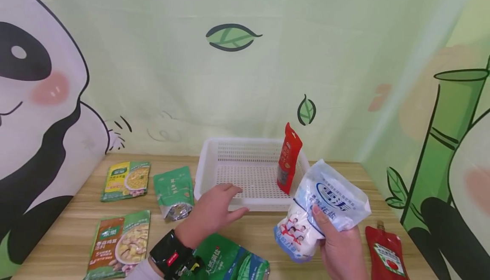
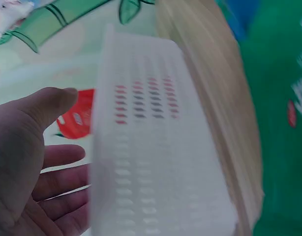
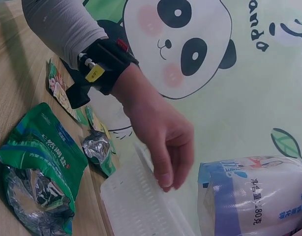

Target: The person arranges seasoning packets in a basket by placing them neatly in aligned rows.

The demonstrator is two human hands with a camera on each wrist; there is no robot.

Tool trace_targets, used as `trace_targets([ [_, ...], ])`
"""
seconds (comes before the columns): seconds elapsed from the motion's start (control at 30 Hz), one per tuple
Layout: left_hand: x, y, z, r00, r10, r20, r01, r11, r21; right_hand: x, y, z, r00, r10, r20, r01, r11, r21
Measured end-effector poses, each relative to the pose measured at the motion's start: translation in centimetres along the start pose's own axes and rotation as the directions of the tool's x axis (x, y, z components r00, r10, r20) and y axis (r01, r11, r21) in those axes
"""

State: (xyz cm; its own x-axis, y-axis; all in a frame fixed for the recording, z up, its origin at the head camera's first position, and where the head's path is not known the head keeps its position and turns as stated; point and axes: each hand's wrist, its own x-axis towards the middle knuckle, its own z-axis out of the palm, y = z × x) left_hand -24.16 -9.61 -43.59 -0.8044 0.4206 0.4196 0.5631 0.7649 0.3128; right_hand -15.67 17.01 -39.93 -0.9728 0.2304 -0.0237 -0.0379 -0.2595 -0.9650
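My right hand [image 1: 342,250] grips a white and blue salt bag [image 1: 325,203], thumb across its front, to the right of the white basket [image 1: 250,204]. In the right wrist view the salt bag [image 3: 254,196] is at the lower right. My left hand [image 1: 214,212] is at the basket's front left, fingers loosely spread and holding nothing. Its thumb and fingers [image 2: 65,156] show beside the basket wall [image 2: 141,147] in the left wrist view. Inside the basket, at its right end, a red pouch [image 1: 289,158] stands upright.
A green bag [image 1: 222,258] lies in front of the basket, under my left forearm. To the left are a green pouch [image 1: 174,190], a yellow-green packet [image 1: 126,180] and a brown-green packet [image 1: 118,244]. A red spouted pouch [image 1: 386,252] lies at the right.
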Motion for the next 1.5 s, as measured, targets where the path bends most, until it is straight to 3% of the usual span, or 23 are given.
trace_targets([
  [0.2,0.1,-1.6,1.2,0.999,0.017,0.045,-0.023,0.989,0.143,0.0,-0.1,-0.2,1.000,0.006,0.000,-0.006,1.000,-0.004],
  [0.47,0.4,-2.6,2.8,0.999,0.028,0.045,-0.039,0.961,0.275,0.1,-0.1,-0.4,1.000,0.008,-0.014,-0.008,1.000,-0.023],
  [0.7,0.6,-3.1,3.3,0.999,0.040,0.028,-0.048,0.929,0.367,0.1,-0.3,0.0,0.999,0.027,-0.016,-0.028,0.998,-0.056],
  [1.03,0.7,-3.4,3.5,0.995,0.093,0.037,-0.100,0.907,0.410,1.5,-0.6,1.0,0.999,0.001,0.043,0.004,0.994,-0.107],
  [1.5,0.7,-3.4,3.4,0.994,0.103,0.038,-0.110,0.902,0.418,6.6,-0.2,4.3,0.986,-0.106,0.126,0.129,0.973,-0.190],
])
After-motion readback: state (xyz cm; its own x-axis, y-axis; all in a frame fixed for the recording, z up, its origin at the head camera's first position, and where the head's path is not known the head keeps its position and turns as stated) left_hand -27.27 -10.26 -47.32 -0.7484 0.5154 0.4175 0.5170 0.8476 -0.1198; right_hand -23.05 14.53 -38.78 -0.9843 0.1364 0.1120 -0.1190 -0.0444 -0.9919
